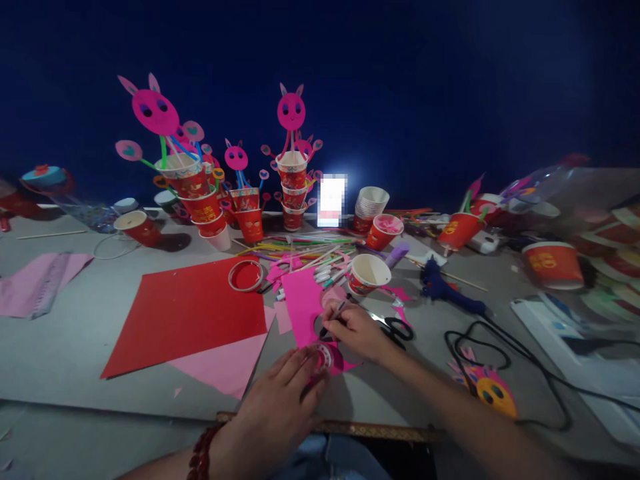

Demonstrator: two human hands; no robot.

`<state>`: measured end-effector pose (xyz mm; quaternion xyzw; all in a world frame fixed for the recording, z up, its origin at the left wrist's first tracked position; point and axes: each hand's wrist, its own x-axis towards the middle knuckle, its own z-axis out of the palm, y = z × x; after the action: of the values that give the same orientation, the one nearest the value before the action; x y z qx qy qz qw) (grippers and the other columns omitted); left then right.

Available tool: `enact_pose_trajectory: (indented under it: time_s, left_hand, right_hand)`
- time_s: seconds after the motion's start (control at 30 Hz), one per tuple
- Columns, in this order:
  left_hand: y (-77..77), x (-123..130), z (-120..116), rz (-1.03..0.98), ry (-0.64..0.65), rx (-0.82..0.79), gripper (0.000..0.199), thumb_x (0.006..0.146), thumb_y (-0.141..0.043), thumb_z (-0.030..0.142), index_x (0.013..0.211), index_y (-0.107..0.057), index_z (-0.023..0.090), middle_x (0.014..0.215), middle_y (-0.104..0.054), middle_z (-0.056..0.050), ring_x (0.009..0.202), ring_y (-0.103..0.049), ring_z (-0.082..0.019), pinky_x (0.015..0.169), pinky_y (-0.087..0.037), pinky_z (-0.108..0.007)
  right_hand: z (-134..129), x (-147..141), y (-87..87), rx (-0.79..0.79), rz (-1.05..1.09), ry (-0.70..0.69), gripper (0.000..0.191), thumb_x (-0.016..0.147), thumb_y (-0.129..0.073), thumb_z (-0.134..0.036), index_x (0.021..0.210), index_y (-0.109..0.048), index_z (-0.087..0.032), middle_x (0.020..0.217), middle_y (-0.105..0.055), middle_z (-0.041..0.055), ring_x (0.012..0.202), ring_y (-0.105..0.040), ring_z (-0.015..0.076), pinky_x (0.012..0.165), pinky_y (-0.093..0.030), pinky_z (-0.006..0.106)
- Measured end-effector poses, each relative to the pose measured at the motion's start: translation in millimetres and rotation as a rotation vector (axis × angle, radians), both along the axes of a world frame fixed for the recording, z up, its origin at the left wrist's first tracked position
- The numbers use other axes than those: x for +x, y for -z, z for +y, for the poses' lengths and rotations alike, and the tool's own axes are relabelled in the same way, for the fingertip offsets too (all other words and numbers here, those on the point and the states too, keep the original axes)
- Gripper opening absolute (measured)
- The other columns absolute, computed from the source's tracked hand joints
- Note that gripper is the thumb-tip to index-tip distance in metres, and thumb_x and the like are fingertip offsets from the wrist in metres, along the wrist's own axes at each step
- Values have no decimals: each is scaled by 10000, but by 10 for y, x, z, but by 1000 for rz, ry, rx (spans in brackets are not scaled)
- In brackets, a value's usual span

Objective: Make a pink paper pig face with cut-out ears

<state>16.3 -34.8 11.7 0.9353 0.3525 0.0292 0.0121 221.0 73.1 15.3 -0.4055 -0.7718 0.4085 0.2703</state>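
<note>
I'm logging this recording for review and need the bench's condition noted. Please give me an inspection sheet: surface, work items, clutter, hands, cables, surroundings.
Surface: grey tabletop, with a large red sheet partly over light-pink paper.
Work items: bright pink sheet, dark pen, and a round ring-like item.
Clutter: black-handled scissors by the right wrist, paper scraps, markers, and an open paper cup.
Hands: left rests against the ring-like item, grip unclear; right holds the pen.
Cables: black cable looped near the blue glue gun, running off towards the right edge.
Surroundings: decorated cup stacks along the back, before a dark blue backdrop.
</note>
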Motion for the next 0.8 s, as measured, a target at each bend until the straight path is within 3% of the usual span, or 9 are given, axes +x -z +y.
enact_pose_trajectory:
  time_s: [0.13,0.4,0.5,0.63,0.73,0.8]
  left_hand:
    - [-52,-10,32,3,8,-36,493,992,-481,468,1388,-498,174,1446,-522,-146,1353,-450,-297,1113,-332,-424]
    - [-334,-63,268,-4,84,-153,477,965,-524,266,1432,-446,209,1413,-499,-143,1216,-499,-292,1008,-429,-419]
    - [-378,-105,407,-45,151,-187,462,963,-534,257,1420,-474,281,1340,-542,-104,1144,-523,-274,948,-452,-386]
    - [-383,-146,622,-88,225,-218,300,994,-515,301,1266,-624,364,1307,-551,-65,1112,-543,-245,915,-449,-341]
    - [-389,-153,764,-101,304,-265,236,984,-539,300,1161,-695,314,1285,-561,-59,1094,-554,-222,935,-443,-312]
    - [-388,-154,824,-113,343,-280,215,967,-568,282,1122,-717,294,1291,-556,-63,1095,-554,-214,948,-437,-300]
  right_hand:
    - [-158,161,-39,35,12,51,199,877,-472,-206,692,-544,-210,636,-558,-21,623,-556,151,615,-404,257]
    - [-550,351,-174,147,66,202,168,930,-477,-233,801,-583,-211,711,-591,-13,651,-568,153,606,-418,250]
    - [-672,347,-211,214,63,158,131,917,-494,-194,844,-601,-219,718,-624,-16,638,-588,144,598,-434,239]
    - [-826,270,-242,422,-3,94,117,869,-532,-135,867,-602,-229,737,-677,-12,689,-641,154,669,-461,258]
    - [-948,146,-212,560,-25,6,132,858,-535,-125,906,-598,-231,750,-693,3,697,-648,165,688,-470,277]
    - [-1013,48,-163,599,-61,-99,138,874,-504,-119,886,-590,-226,692,-670,3,611,-606,158,604,-445,275]
